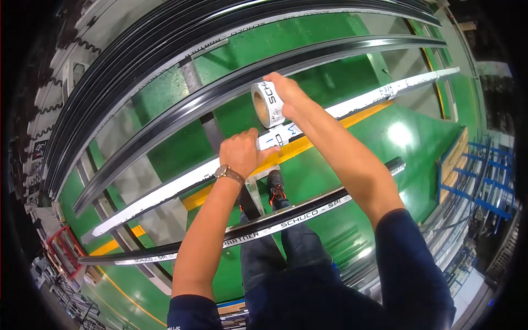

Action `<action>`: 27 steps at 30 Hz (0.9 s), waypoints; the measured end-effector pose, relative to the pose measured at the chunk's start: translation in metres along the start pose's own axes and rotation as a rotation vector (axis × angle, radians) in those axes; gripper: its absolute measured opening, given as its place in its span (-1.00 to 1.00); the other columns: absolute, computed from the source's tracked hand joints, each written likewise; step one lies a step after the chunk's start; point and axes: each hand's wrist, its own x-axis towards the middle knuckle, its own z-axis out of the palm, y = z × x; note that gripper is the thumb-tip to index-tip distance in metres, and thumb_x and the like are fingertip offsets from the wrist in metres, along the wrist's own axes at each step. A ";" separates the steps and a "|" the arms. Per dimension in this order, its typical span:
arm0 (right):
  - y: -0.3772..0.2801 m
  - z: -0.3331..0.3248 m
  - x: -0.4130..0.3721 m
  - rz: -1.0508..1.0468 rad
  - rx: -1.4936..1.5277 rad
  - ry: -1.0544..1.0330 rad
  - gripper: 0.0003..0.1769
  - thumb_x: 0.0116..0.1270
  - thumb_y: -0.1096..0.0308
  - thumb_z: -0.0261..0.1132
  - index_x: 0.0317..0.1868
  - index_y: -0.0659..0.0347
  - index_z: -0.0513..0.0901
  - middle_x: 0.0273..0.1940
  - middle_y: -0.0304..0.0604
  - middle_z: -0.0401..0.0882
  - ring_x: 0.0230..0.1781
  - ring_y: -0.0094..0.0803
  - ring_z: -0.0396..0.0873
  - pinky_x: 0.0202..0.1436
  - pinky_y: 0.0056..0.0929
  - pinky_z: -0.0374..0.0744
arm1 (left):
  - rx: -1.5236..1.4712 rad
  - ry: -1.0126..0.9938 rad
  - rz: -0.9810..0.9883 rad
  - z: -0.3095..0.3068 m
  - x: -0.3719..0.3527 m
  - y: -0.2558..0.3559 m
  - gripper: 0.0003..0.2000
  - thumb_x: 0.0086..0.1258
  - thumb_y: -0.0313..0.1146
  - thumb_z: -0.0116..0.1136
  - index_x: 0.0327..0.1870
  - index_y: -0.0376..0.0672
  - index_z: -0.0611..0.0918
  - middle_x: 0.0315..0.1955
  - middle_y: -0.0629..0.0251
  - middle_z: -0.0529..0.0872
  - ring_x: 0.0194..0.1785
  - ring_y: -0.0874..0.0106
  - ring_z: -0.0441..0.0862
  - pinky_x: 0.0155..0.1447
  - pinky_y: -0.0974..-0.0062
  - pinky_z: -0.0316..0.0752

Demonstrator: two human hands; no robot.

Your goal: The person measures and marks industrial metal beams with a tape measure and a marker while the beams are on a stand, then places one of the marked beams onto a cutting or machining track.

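A large roll of white printed tape (pixel 273 104) stands on edge just above a long profile (pixel 165 186) covered in white film. My right hand (pixel 289 96) is closed round the roll's far right side, with its brown cardboard core facing left. A short strip of tape (pixel 276 137) with black lettering lies over the profile below the roll. My left hand (pixel 240 153) is closed over the profile, its thumb stretched along the near side beside the strip. Its fingertips lie at the profile's far edge.
A nearer profile (pixel 308 215) with printed tape crosses in front of my legs. Beyond lie a dark profile (pixel 181 113) and a stack of several black profiles (pixel 126 66). Crossbars support them over a green floor (pixel 352 151). A blue rack (pixel 478 179) stands at right, a red frame (pixel 63 250) at left.
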 end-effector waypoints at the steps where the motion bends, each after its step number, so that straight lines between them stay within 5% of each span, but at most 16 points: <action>1: -0.001 0.000 -0.004 0.001 0.039 -0.002 -0.75 0.42 0.19 0.25 -0.25 0.23 0.64 -0.43 -0.18 0.66 -0.50 -0.31 0.59 -0.42 -0.14 0.55 | 0.009 -0.009 -0.001 0.002 -0.001 -0.001 -0.30 0.11 0.46 0.30 -0.32 -0.16 0.65 -0.52 0.13 0.74 -0.36 0.13 0.76 -0.31 0.18 0.63; 6: 0.005 -0.016 -0.065 -0.136 0.055 -0.070 -0.70 0.42 0.15 0.26 -0.23 0.25 0.66 -0.40 -0.19 0.67 -0.51 -0.39 0.59 -0.49 -0.24 0.50 | 0.011 0.015 0.031 0.003 -0.001 -0.002 -0.31 0.13 0.46 0.29 -0.36 -0.17 0.63 -0.51 0.12 0.74 -0.36 0.12 0.76 -0.31 0.17 0.63; 13: 0.047 -0.060 -0.139 -0.101 -0.193 -0.012 -0.64 0.41 0.11 0.14 -0.17 0.24 0.68 -0.30 -0.22 0.70 -0.34 -0.46 0.60 -0.14 -0.46 0.51 | 0.004 -0.016 0.006 -0.003 -0.003 0.001 -0.44 0.16 0.28 0.40 -0.32 -0.13 0.63 -0.39 0.18 0.78 -0.27 0.15 0.78 -0.25 0.20 0.64; 20: 0.019 -0.053 -0.120 0.118 -0.300 -0.132 -0.58 0.50 -0.01 0.22 -0.07 0.22 0.68 -0.20 -0.21 0.74 -0.29 -0.45 0.69 -0.22 -0.39 0.66 | -0.005 -0.041 -0.018 0.001 -0.002 0.000 -0.45 0.13 0.27 0.43 -0.28 -0.10 0.65 -0.37 0.19 0.80 -0.27 0.14 0.78 -0.24 0.17 0.65; 27: 0.052 -0.062 -0.148 -0.122 -0.294 -0.105 -0.63 0.48 0.04 0.28 -0.18 0.23 0.70 -0.38 -0.25 0.66 -0.44 -0.50 0.58 -0.38 -0.44 0.53 | 0.026 -0.016 -0.041 0.006 -0.002 -0.002 -0.39 0.11 0.35 0.40 -0.28 -0.12 0.65 -0.39 0.19 0.80 -0.28 0.13 0.78 -0.23 0.16 0.63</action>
